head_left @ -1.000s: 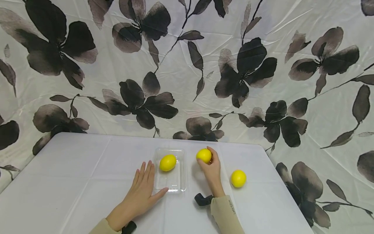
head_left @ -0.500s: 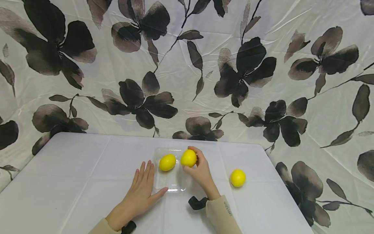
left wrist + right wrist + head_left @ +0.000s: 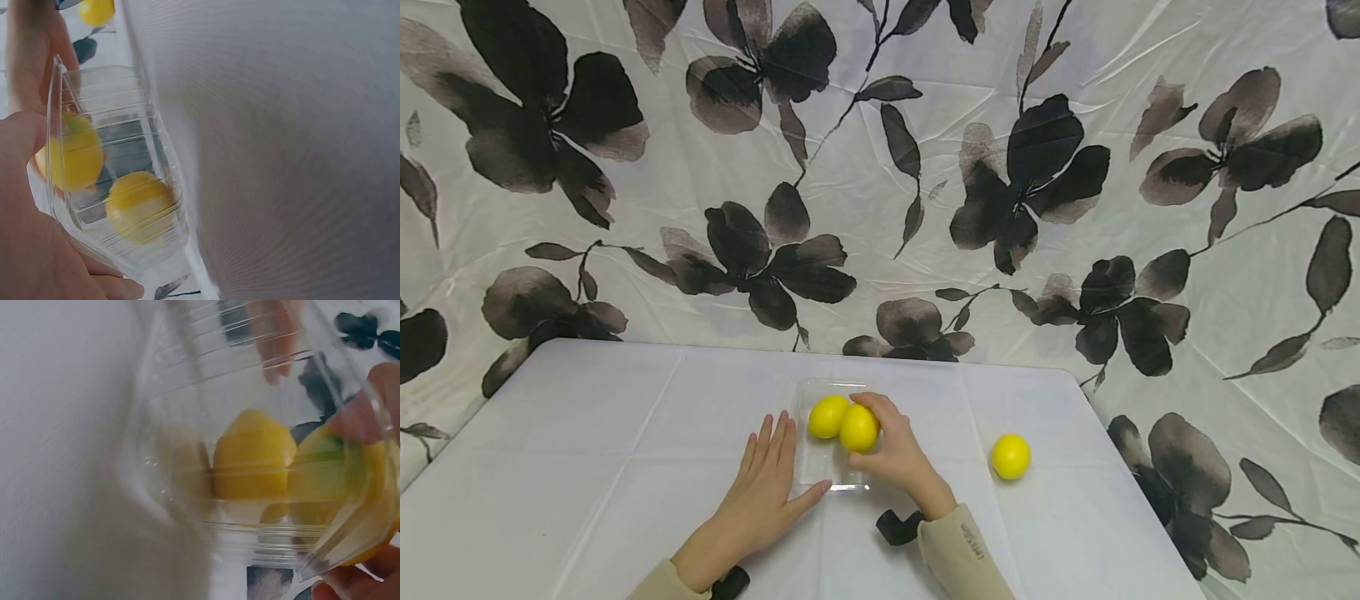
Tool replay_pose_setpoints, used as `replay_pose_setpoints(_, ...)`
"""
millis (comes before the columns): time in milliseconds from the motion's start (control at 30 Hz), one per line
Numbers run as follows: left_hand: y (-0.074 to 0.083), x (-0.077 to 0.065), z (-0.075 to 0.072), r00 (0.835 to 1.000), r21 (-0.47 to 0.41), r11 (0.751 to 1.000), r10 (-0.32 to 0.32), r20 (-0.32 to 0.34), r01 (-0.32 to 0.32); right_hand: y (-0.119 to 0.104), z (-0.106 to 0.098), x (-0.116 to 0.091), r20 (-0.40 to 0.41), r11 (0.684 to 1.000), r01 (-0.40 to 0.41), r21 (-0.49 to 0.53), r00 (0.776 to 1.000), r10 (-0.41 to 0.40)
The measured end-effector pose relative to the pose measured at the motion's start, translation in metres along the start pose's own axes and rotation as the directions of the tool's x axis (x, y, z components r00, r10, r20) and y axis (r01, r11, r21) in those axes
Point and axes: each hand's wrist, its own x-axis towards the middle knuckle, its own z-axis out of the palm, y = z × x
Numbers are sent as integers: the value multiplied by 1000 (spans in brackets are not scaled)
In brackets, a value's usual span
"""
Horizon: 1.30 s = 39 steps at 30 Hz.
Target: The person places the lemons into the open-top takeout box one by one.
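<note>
The lemon [image 3: 859,428] in my right hand [image 3: 891,457] sits over the clear plastic tray [image 3: 820,471], my fingers curled round it, touching a second lemon [image 3: 828,416] that lies in the tray. My left hand [image 3: 765,492] lies flat on the white table [image 3: 587,467], fingers straight, thumb against the tray's near edge. A third lemon [image 3: 1011,456] rests well to the right. Behind hangs a flowered cloth [image 3: 880,167].

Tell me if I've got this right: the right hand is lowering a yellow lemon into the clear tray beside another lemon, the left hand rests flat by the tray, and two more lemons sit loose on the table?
Not quite. Only one loose lemon sits on the table, as the head view shows. The rest holds: the right hand holds a lemon at the clear tray beside another lemon, and the left hand rests flat alongside.
</note>
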Motion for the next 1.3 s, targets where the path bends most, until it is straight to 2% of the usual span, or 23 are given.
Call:
replay_pose_setpoints(133, 0, 0, 0, 1000, -4, 1000, 3, -2, -3, 0, 4, -1, 36, 996, 3, -94, 999, 0)
replay_pose_setpoints(300, 0, 0, 0, 1000, -2, 1000, 4, -3, -4, 1, 9, -1, 70, 974, 52, -220, 997, -37)
replay_pose_setpoints(500, 1, 0, 0, 1000, -8, 1000, 3, 6, -3, 0, 10, -1, 89, 959, 40, -281, 996, -16)
replay_pose_setpoints(800, 1, 2, -1, 1000, -1, 1000, -8, 18, 8, -9, 9, -2, 137, 904, 54, -424, 991, 6)
replay_pose_setpoints(1167, 1, 1, -1, 1000, -1, 1000, -11, 19, 11, -10, 10, -2, 207, 881, 43, -471, 976, 64)
replay_pose_setpoints(1300, 2, 1, -2, 1000, 2, 1000, -11, 20, 11, -9, 11, -2, 220, 889, 33, -457, 973, 76)
